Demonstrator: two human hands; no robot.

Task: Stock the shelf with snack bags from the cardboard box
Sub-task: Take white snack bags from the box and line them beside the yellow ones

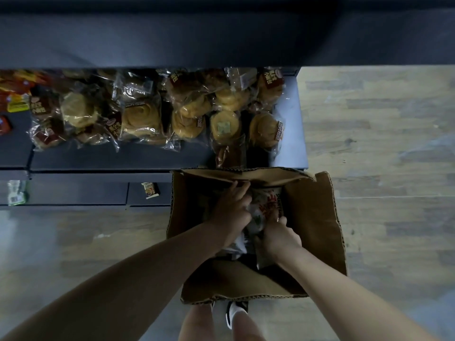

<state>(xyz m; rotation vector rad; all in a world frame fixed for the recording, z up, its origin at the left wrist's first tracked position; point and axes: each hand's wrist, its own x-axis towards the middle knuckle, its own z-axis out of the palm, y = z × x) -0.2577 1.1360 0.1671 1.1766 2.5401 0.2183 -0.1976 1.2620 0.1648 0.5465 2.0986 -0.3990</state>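
Observation:
An open cardboard box (317, 217) stands on the floor against the dark shelf (123, 156). Both my hands reach down into it. My left hand (231, 207) and my right hand (278, 238) close from either side on a white snack bag with red print (267, 204). More bags lie under it, mostly hidden by my hands. Clear bags of round golden pastries (142, 116) fill the shelf above the box.
Red and yellow packets (14, 99) lie at the shelf's left end. A small packet (150, 190) and a pale green one (16, 193) sit on the lower ledge. Wooden floor (381, 143) spreads to the right. My feet stand just behind the box.

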